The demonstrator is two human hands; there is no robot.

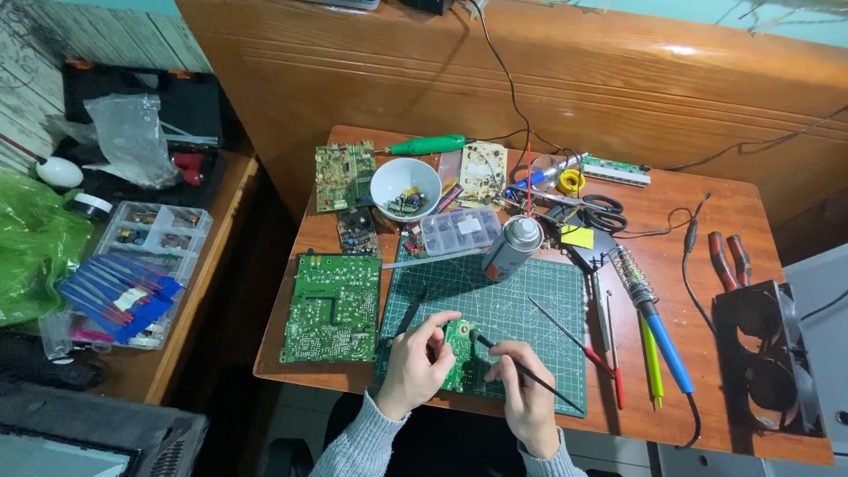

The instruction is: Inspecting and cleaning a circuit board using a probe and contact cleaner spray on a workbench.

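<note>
L hand (415,358) grips 1 small green board (459,353) at mat (539,291) front edge; R hand (523,389) pinches 1 black probe (521,371), tip on board. On counter (689,212): 2 bigger green boards, 1 white bowl (405,187), 1 spray can (512,247), 1 scissors (601,212), 1 blue iron (658,331).

An electronics repair bench: a wooden table (707,221) with circuit boards (333,307), a soldering iron (654,322), pliers (729,259), a cutting mat (521,300) and parts boxes (460,230).
</note>
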